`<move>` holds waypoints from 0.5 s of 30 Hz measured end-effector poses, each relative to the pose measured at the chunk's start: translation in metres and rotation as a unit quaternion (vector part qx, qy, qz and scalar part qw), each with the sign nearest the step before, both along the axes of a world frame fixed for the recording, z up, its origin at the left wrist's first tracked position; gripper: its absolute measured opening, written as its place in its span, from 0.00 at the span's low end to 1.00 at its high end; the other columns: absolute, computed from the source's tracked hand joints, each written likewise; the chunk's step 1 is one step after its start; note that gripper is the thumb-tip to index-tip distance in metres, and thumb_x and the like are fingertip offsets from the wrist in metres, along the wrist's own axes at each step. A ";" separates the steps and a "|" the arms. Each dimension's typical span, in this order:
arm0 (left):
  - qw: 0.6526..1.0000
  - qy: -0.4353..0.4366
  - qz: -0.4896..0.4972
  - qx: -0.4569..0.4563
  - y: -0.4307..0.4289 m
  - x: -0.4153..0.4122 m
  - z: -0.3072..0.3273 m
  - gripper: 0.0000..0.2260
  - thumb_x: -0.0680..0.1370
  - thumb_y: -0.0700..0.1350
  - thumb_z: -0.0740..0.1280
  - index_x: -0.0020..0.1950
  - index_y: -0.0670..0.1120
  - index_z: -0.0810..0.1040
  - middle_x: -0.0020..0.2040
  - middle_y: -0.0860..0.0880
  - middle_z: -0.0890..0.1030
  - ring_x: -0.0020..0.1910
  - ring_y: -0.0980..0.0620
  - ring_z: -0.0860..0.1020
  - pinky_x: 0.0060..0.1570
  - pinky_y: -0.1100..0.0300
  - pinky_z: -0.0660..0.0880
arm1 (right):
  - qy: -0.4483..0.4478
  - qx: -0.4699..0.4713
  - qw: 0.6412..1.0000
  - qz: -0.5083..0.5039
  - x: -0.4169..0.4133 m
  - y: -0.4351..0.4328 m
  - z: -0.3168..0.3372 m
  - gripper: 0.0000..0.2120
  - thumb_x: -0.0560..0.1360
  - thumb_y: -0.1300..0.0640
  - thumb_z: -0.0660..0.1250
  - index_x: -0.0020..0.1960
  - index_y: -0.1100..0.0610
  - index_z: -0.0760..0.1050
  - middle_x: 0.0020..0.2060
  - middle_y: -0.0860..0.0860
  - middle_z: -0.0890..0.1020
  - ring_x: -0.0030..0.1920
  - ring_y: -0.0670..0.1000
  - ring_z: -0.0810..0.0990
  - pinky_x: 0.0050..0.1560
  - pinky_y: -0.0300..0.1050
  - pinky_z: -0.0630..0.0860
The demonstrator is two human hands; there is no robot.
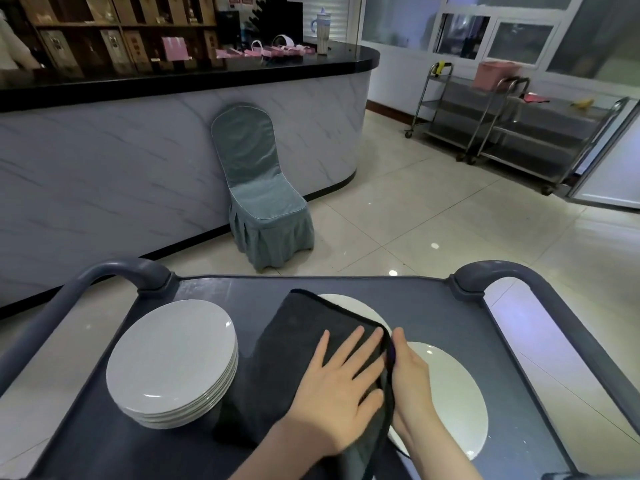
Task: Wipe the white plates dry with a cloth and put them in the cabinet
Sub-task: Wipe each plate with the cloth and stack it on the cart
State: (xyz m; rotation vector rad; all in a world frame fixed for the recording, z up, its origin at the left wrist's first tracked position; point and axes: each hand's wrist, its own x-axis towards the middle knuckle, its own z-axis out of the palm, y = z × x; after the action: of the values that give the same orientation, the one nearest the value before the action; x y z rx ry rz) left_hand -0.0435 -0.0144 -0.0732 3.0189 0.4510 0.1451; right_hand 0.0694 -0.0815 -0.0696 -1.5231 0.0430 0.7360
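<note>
To the left of your hands, a stack of white plates [172, 362] sits on the grey cart [221, 292], touching neither hand. Your left hand [334, 393] lies flat, fingers spread, pressing the dark cloth [298, 341] down. Just beside it, your right hand [412, 382] curls around the cloth's right edge, pinching the fold against the white plate [453, 393] beneath. Another plate's rim [353, 306] shows beyond your fingertips, partly under the cloth. No cabinet can be made out for certain here. You look to be early on: one plate is being wiped, the stack is still on the cart, and whether those are dry I cannot tell. Nothing has visibly been put away.
</note>
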 end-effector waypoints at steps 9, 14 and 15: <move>0.993 0.041 0.102 -0.033 0.040 -0.014 0.003 0.29 0.79 0.61 0.40 0.80 0.57 0.41 0.80 0.53 0.37 0.79 0.50 0.39 0.77 0.47 0.37 | -0.037 0.002 0.998 -0.044 0.022 -0.003 0.026 0.18 0.79 0.46 0.63 0.38 0.56 0.63 0.34 0.53 0.65 0.35 0.52 0.63 0.40 0.46 0.64; 0.999 0.019 0.012 -0.035 -0.011 -0.032 0.000 0.26 0.73 0.55 0.60 0.73 0.56 0.72 0.75 0.48 0.69 0.72 0.44 0.70 0.66 0.44 0.62 | -0.068 -0.001 0.996 -0.064 0.027 -0.003 0.022 0.20 0.79 0.46 0.63 0.35 0.53 0.59 0.33 0.53 0.62 0.34 0.53 0.60 0.38 0.46 0.62; 0.999 0.020 0.001 -0.042 -0.017 -0.031 0.001 0.26 0.74 0.55 0.60 0.73 0.57 0.72 0.75 0.48 0.69 0.73 0.45 0.69 0.65 0.45 0.62 | -0.062 0.008 0.997 -0.051 0.024 -0.004 0.021 0.20 0.79 0.45 0.62 0.34 0.55 0.66 0.31 0.52 0.68 0.32 0.53 0.67 0.39 0.46 0.67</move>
State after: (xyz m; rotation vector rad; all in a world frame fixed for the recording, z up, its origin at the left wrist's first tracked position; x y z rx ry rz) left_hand -0.0746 -0.0317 -0.0724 2.9432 0.4504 0.0633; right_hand 0.0931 -0.0850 -0.0485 -1.5373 0.0216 0.5592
